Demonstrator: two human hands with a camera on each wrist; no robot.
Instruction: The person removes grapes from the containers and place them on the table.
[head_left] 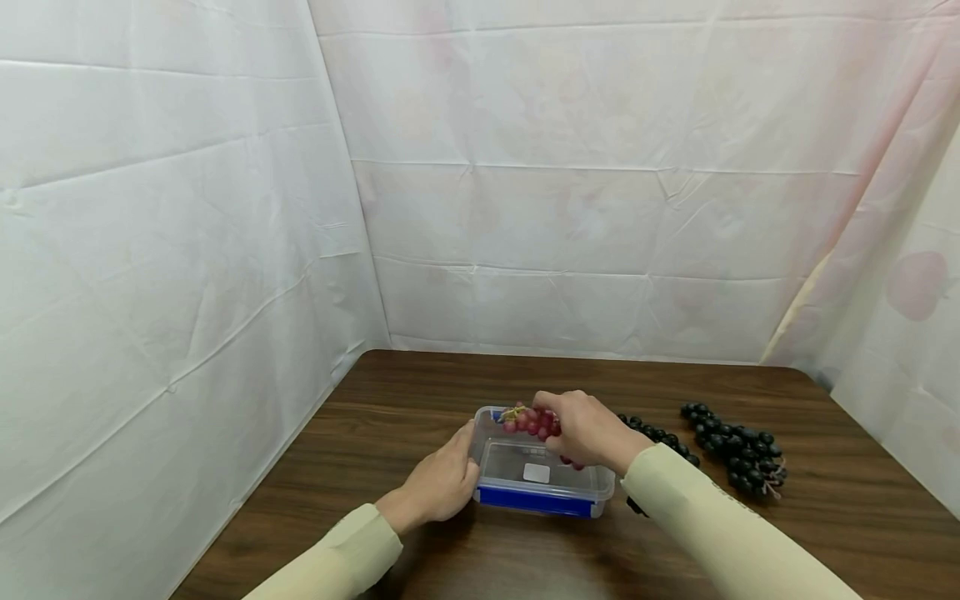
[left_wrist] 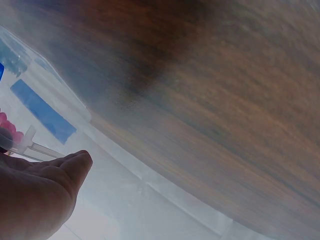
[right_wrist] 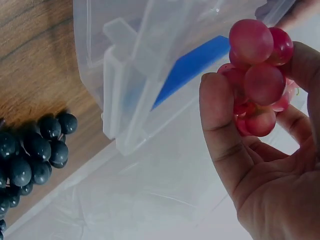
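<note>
My right hand (head_left: pixel 588 427) holds a bunch of red grapes (head_left: pixel 532 422) over a clear plastic food container (head_left: pixel 498 477) with blue strips on its sides. In the right wrist view, the thumb and fingers curl round the red grapes (right_wrist: pixel 265 84), and the container's translucent side clip (right_wrist: pixel 116 90) is close by. My left hand (head_left: pixel 438 479) rests against the container's left side, fingers extended. Only part of the left hand (left_wrist: pixel 40 192) shows in the left wrist view, beside the container's wall.
Two bunches of black grapes lie right of the container on the brown wooden table (head_left: pixel 420 383): one bunch (head_left: pixel 738 450) farther right, the other (head_left: pixel 660 435) partly hidden behind my right arm. Pale hanging sheets (head_left: pixel 562 208) stand round the table's back and sides.
</note>
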